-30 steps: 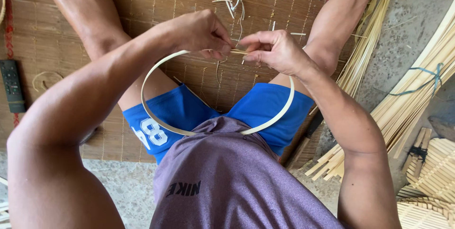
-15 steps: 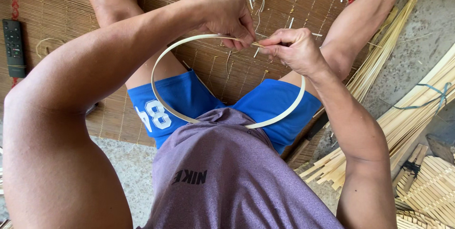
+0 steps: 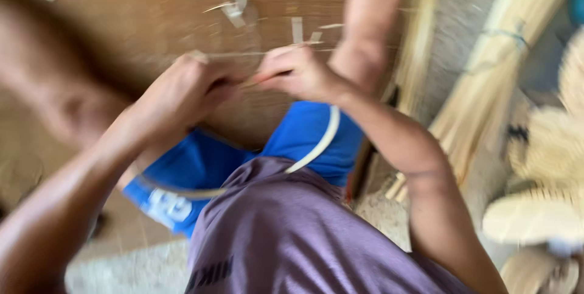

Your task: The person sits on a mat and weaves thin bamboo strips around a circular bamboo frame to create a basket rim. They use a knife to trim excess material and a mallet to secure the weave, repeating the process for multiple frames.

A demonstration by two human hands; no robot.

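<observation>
- We held the pale, thin bamboo strip bent into a hoop with both hands, just above our lap.
- Our left hand was closed on the strip where its ends met; our right hand pinched the same spot, fingers narrow, the two hands almost touching.
- The hoop curved down over the blue shorts and the purple shirt; motion blur hid part of its arc.
- We judged the step as joining the overlapping ends, and the next move would call for a steady pinch while the joint was fastened.
- Beneath lay the brown woven mat with pale scraps; bundled bamboo splints lay to our right.
</observation>
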